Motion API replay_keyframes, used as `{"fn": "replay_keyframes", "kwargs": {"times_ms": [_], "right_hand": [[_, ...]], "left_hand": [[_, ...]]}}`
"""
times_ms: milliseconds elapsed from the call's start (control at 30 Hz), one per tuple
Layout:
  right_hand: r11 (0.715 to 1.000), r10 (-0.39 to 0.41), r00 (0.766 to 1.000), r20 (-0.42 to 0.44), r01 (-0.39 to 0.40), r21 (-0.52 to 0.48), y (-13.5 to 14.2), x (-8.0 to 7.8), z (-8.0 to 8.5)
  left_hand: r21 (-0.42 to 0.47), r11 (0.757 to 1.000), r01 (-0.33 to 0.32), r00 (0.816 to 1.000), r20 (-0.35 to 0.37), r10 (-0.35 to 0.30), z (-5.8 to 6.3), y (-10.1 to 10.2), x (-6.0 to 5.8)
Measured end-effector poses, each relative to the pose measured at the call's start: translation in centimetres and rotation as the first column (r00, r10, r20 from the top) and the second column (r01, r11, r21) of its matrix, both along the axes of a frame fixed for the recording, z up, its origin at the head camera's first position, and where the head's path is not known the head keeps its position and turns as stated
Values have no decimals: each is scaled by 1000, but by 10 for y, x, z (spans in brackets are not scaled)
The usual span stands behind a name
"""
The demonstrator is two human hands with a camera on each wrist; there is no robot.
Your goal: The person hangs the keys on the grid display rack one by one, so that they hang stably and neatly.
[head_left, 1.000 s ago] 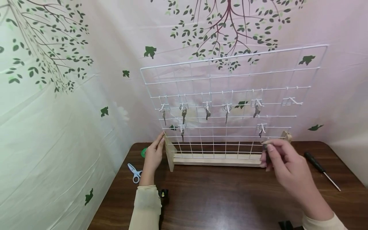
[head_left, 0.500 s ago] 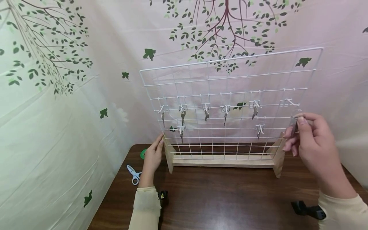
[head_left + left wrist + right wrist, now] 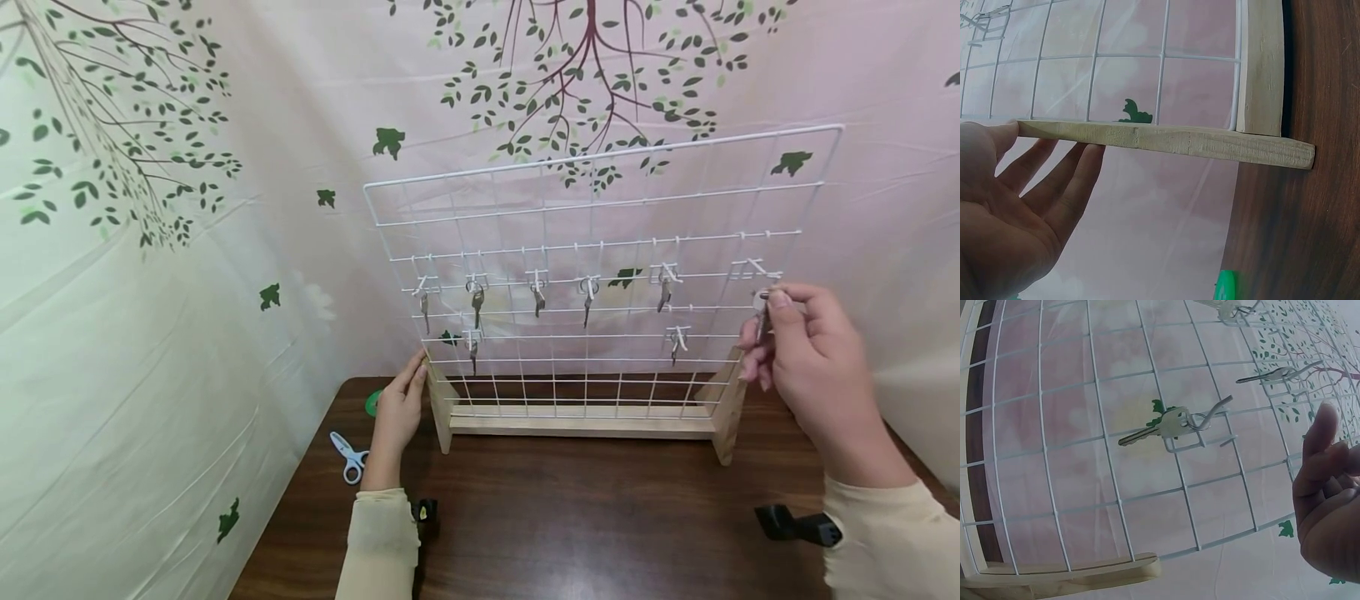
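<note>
A white wire grid rack (image 3: 603, 154) stands in a wooden base (image 3: 581, 423), with several keys hanging from its white hooks. My left hand (image 3: 399, 407) pinches the top of the left wooden side post (image 3: 1166, 141), thumb on one side and fingers on the other. At the rack's right end, my right hand (image 3: 821, 358) pinches a metal key (image 3: 762, 323) with a ring between thumb and index finger. The key ring is just below a bare hook (image 3: 761, 267). In the right wrist view, the fingers hide the held key; a hanging key (image 3: 1174, 424) shows nearby.
Light blue scissors (image 3: 349, 457) and a green round object (image 3: 372, 403) lie on the dark wooden table (image 3: 585, 517) at the left. A leaf-printed curtain (image 3: 300, 108) hangs close behind the rack. The right wooden side post (image 3: 726, 417) stands below the right hand.
My right hand has moved right and up with the key, from before the lower right of the grid to the bare hook. The left hand has stayed on the post.
</note>
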State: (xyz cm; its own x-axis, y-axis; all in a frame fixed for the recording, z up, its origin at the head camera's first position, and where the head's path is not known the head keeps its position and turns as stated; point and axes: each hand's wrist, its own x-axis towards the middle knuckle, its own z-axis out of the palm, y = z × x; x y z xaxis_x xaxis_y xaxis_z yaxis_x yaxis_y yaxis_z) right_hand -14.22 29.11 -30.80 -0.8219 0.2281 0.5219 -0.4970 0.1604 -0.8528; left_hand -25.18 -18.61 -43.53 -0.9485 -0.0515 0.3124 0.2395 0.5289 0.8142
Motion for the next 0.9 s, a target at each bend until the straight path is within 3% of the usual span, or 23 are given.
{"fn": "replay_keyframes", "kwargs": {"times_ms": [300,567,800,900], "right_hand": [[995,-53,995,84,46,92,1,-12,-2],[983,-119,988,98,103,149,3,-19,-5],[960,-176,972,158,133,247,10,-12,-5],[949,-209,962,178,155,275,14,-3,-9]], "left_hand": [[-4,1000,-2,1000,6,2,2,-1,4],[-13,1000,-14,1000,9,15,1,-2,7],[-46,999,-14,1000,20,15,9,6,7],[-117,993,-16,1000,6,17,10,10,9]]}}
